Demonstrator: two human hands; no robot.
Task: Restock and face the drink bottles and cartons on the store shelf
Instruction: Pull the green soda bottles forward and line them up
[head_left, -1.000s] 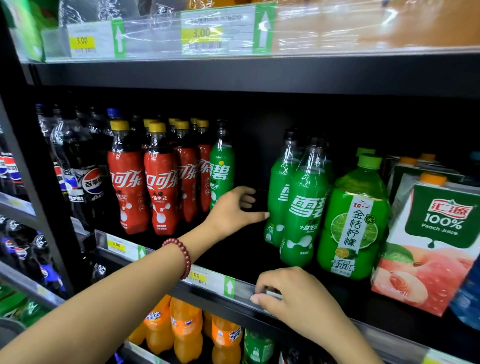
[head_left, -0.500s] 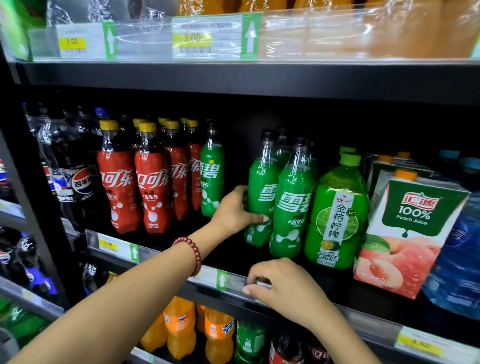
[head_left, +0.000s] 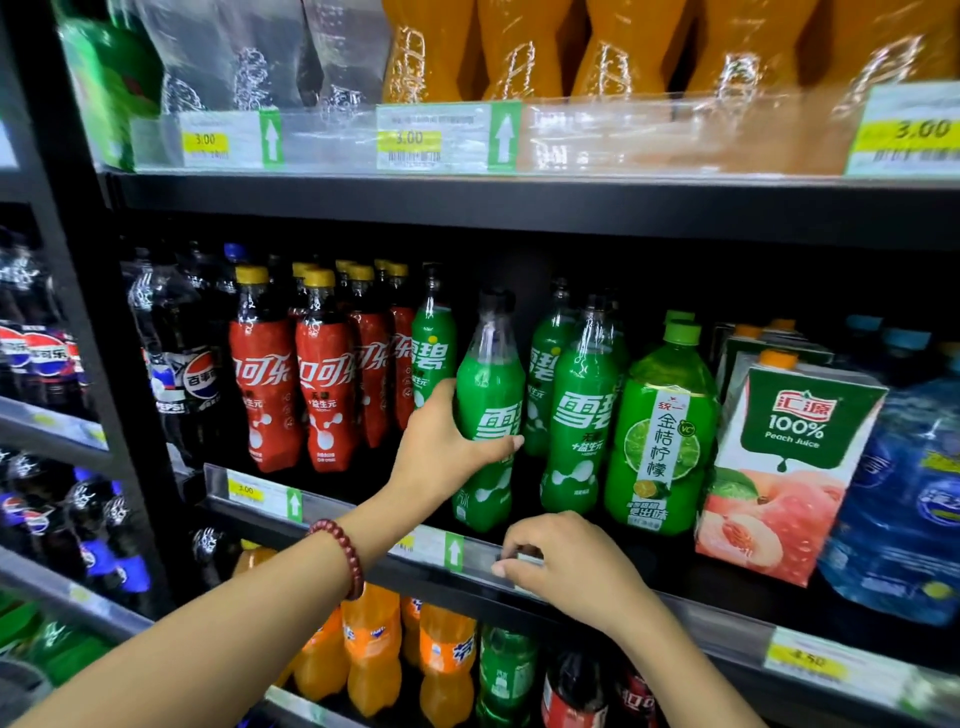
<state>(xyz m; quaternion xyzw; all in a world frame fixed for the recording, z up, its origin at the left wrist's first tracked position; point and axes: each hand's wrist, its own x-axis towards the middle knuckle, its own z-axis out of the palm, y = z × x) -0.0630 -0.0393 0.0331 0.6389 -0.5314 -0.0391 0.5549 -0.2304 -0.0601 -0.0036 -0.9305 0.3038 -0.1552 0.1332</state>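
**Left grip on the Sprite bottle**

Left hand (head_left: 441, 441) wraps the green Sprite bottle (head_left: 488, 410) at the shelf front; right hand (head_left: 566, 561) pinches the price rail (head_left: 363, 525). She'd best set it upright beside the red colas (head_left: 291, 384), label forward

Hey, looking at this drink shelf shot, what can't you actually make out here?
Head view only:
- Rear bottles behind the red cola bottles: dark, hidden by the front row.
- Lower left side of the green Sprite bottle: covered by the left hand.
- What the right hand fingers touch on the shelf rail: hidden by that hand.
- Price tag at lower right: blurred.
- Water jug: cut off by the right edge.
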